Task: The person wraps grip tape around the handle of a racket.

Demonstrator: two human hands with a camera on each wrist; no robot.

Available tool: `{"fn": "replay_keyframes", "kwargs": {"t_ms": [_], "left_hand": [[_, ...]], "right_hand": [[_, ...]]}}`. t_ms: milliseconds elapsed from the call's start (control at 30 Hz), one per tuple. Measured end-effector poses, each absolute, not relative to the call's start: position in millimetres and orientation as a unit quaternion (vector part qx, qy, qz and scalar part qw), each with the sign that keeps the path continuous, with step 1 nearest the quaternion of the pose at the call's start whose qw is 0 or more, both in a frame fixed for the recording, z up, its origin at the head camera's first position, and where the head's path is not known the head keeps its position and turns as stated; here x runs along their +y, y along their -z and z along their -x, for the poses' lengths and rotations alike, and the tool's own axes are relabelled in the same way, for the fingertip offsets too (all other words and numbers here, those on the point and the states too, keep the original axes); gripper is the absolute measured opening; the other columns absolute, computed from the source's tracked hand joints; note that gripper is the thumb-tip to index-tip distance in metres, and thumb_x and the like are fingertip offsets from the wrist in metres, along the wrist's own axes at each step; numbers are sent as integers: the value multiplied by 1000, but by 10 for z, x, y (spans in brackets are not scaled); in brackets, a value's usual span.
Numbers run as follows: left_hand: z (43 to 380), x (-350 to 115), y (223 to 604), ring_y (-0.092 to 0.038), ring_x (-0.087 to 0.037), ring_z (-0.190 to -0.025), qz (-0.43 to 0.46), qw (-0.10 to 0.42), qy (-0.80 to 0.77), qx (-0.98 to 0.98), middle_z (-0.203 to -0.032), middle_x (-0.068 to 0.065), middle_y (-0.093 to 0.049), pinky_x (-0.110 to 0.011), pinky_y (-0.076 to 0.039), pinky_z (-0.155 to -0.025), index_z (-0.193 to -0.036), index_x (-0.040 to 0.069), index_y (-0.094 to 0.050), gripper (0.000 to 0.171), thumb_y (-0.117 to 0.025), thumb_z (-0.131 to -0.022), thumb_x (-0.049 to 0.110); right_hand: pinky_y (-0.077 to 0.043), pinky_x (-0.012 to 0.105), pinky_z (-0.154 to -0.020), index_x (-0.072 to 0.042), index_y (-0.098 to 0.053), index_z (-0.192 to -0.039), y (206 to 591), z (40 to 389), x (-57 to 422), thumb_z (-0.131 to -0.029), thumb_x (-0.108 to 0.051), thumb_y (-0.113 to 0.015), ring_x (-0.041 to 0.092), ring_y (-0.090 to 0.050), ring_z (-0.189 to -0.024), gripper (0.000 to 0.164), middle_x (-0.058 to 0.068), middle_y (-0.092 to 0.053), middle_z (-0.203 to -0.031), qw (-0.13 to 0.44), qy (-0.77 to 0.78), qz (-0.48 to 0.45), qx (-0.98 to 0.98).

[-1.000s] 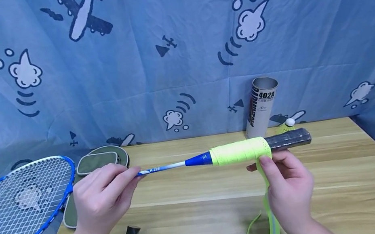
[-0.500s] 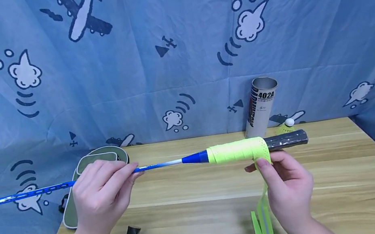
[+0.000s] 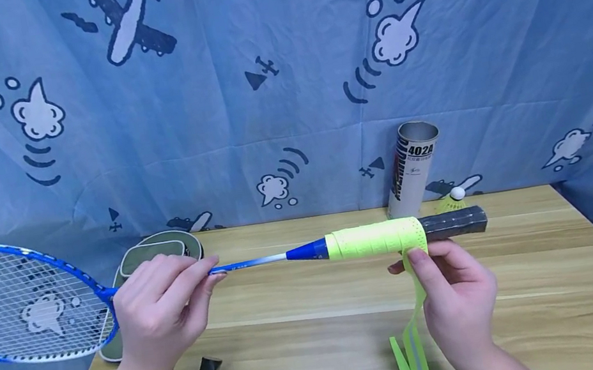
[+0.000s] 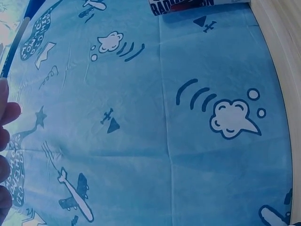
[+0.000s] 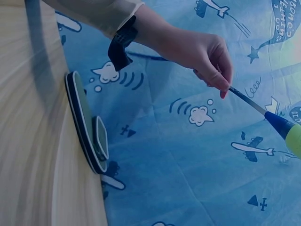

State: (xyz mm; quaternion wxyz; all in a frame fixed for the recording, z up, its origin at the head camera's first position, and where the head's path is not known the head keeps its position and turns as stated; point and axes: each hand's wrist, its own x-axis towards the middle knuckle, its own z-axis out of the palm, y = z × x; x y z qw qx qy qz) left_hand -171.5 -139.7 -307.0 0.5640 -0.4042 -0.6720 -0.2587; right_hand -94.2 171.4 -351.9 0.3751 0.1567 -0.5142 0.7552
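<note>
A blue and white badminton racket (image 3: 307, 251) is held level above the table, its strung head at the left. My left hand (image 3: 161, 303) pinches the thin shaft near the head; the right wrist view also shows this left hand (image 5: 211, 61) on the shaft. Yellow-green grip tape (image 3: 372, 239) is wound round much of the handle, and the black butt end (image 3: 456, 222) sticks out bare at the right. With thumb and fingers my right hand (image 3: 459, 295) pinches the tape just below the handle. A loose tail of tape (image 3: 415, 347) hangs down beside it.
Behind the handle a shuttlecock tube (image 3: 414, 166) stands upright on the wooden table (image 3: 300, 352), with a yellow shuttlecock (image 3: 452, 200) beside it. A green racket case (image 3: 152, 250) lies at the back left. A blue printed curtain (image 3: 280, 84) hangs behind the table.
The racket has turned about its shaft: its head went from face-on to edge-on and back to face-on. The hanging tape swung. Both hands stay in nearly the same place.
</note>
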Motion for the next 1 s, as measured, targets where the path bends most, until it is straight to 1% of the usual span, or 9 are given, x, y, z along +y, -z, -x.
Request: {"fn": "replay_keyframes", "kwargs": {"t_ms": [133, 267, 367, 467, 567, 733, 867, 933, 1000], "left_hand": [[1709, -1412, 3085, -51, -18, -50, 416, 543, 254, -684, -67, -5, -66, -31, -43, -45, -84, 3, -81, 29, -67, -100, 22], [1711, -1424, 3100, -53, -18, -52, 423, 534, 254, -686, -69, -4, -67, -31, -44, -46, -87, 5, -82, 26, -66, -101, 20], [1715, -1419, 3105, -54, -19, -52, 424, 536, 259, -683, -70, -5, -68, -31, -45, -47, -85, 5, -82, 27, -67, -101, 20], [1718, -1400, 3099, -55, -20, -52, 421, 540, 260, -681, -72, -6, -70, -32, -46, -47, -84, 4, -82, 28, -67, -102, 21], [1720, -1378, 3089, -55, -22, -53, 412, 552, 259, -677, -71, -7, -69, -35, -46, -49, -83, 3, -81, 29, -68, -101, 22], [1742, -1348, 3085, -56, -29, -58, 387, 583, 264, -664, -70, -10, -68, -42, -46, -55, -81, 2, -81, 30, -70, -100, 23], [1747, -1352, 3093, -56, -36, -66, 367, 592, 269, -665, -72, -12, -68, -45, -42, -62, -82, 3, -81, 31, -71, -100, 26], [1743, -1363, 3098, -55, -38, -68, 360, 591, 269, -670, -73, -13, -68, -45, -38, -63, -82, 3, -81, 32, -70, -100, 28], [1743, -1369, 3104, -55, -37, -68, 357, 590, 269, -672, -73, -13, -67, -45, -36, -62, -82, 4, -81, 32, -70, -100, 28]], "right_hand": [[-62, 30, -70, 16, -63, -87, 3500, 932, 1718, -91, 21, -60, 21, -73, -66, 7, 11, -72, -91, 374, -757, -134, -519], [-62, 30, -68, 18, -59, -82, 3478, 940, 1717, -92, 17, -63, 20, -72, -64, 11, 10, -72, -87, 377, -758, -121, -519], [-62, 30, -67, 17, -62, -84, 3475, 949, 1719, -92, 21, -59, 20, -72, -64, 9, 10, -71, -87, 374, -763, -129, -511], [-62, 31, -67, 14, -65, -89, 3492, 956, 1722, -91, 25, -52, 22, -72, -64, 16, 11, -71, -89, 369, -771, -147, -498], [-62, 32, -68, 16, -65, -95, 3514, 966, 1721, -91, 27, -47, 23, -72, -64, 21, 13, -71, -91, 365, -778, -170, -482], [-62, 32, -68, 20, -65, -99, 3526, 969, 1722, -90, 29, -47, 23, -72, -67, 22, 14, -72, -93, 365, -778, -181, -478], [-62, 30, -68, 16, -67, -96, 3499, 945, 1727, -93, 24, -53, 19, -73, -68, 17, 11, -73, -92, 367, -761, -151, -514], [-62, 30, -68, 16, -67, -95, 3487, 939, 1725, -93, 22, -55, 19, -73, -67, 14, 11, -73, -92, 368, -754, -142, -526], [-62, 29, -68, 17, -66, -95, 3483, 943, 1724, -93, 23, -55, 19, -73, -67, 12, 12, -73, -92, 368, -750, -142, -531]]}}
